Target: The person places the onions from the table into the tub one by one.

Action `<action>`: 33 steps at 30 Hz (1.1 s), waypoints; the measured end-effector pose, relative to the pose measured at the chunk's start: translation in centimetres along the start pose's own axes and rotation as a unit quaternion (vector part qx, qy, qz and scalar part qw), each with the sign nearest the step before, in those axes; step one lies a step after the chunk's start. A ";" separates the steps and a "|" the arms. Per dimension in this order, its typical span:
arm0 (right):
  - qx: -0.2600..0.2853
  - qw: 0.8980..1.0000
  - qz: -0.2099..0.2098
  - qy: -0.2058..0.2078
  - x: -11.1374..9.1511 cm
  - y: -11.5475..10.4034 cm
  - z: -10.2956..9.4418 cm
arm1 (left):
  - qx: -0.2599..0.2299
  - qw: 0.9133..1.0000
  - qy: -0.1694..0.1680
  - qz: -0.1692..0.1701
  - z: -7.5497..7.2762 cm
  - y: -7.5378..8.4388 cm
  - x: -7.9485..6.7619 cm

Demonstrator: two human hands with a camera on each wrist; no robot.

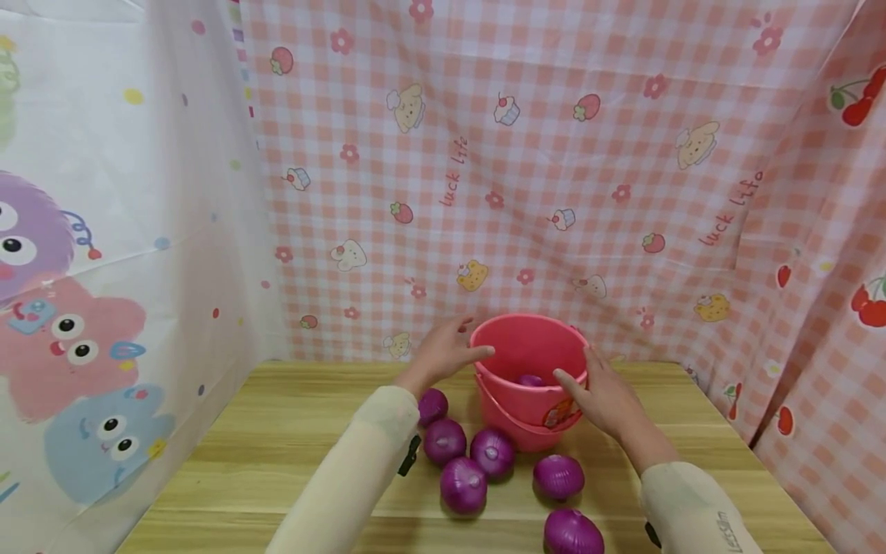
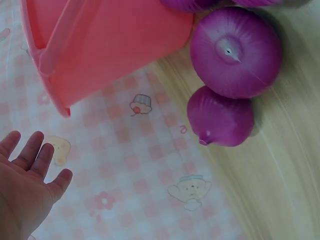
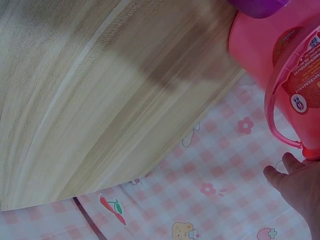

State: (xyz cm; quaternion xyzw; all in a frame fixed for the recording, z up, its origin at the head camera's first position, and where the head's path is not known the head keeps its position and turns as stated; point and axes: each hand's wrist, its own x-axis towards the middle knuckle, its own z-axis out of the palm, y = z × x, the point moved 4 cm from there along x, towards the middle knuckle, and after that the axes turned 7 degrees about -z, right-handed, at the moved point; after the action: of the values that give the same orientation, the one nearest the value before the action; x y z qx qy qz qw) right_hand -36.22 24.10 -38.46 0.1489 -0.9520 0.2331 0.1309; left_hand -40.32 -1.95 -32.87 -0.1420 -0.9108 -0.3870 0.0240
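Note:
A pink bucket (image 1: pixel 515 419) stands on the table, its handle hanging down the front. Inside, a purple onion (image 1: pixel 531 380) shows over the rim. My left hand (image 1: pixel 446 354) is at the bucket's left side, fingers spread; in the left wrist view that hand (image 2: pixel 25 192) is apart from the rim with nothing in it. At the right side of the rim is my right hand (image 1: pixel 609 392), its thumb extended across the near edge. In the right wrist view, the fingers (image 3: pixel 280 175) reach close to the handle's joint.
Several purple onions (image 1: pixel 464 485) lie in front of the bucket, with one onion (image 1: pixel 559 477) and another onion (image 1: pixel 574 532) farther right. Wood-grain covers the table (image 1: pixel 291 431). A pink checked curtain (image 1: pixel 443 192) hangs behind, and a white cartoon-print curtain (image 1: pixel 187 308) at the left.

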 end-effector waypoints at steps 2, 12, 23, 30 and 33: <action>0.001 1.000 0.001 -0.001 0.0 0.0 0.0 | 0.000 1.000 0.002 -0.011 -0.1 -0.5 0.0; 0.002 1.000 0.004 -0.002 -0.1 0.0 0.0 | -0.006 1.000 0.026 -0.001 -0.5 -2.5 -0.3; 0.006 1.000 0.006 -0.001 -0.1 -0.1 0.0 | -0.015 0.999 0.028 -0.036 -1.1 -5.0 -0.8; 0.002 1.000 0.005 0.002 -0.1 -0.1 0.0 | -0.009 0.998 0.045 -0.034 -1.5 -6.9 -1.3; 0.004 1.000 0.008 -0.001 -0.2 -0.1 -0.1 | -0.008 0.998 0.044 -0.033 -1.6 -7.7 -1.6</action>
State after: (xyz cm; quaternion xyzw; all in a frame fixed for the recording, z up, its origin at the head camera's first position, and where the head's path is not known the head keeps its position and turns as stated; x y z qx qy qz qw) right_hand -36.02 24.07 -38.40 0.1415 -0.9524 0.2380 0.1278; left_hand -41.06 -8.59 -37.39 -0.0948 -0.9099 -0.4007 0.0496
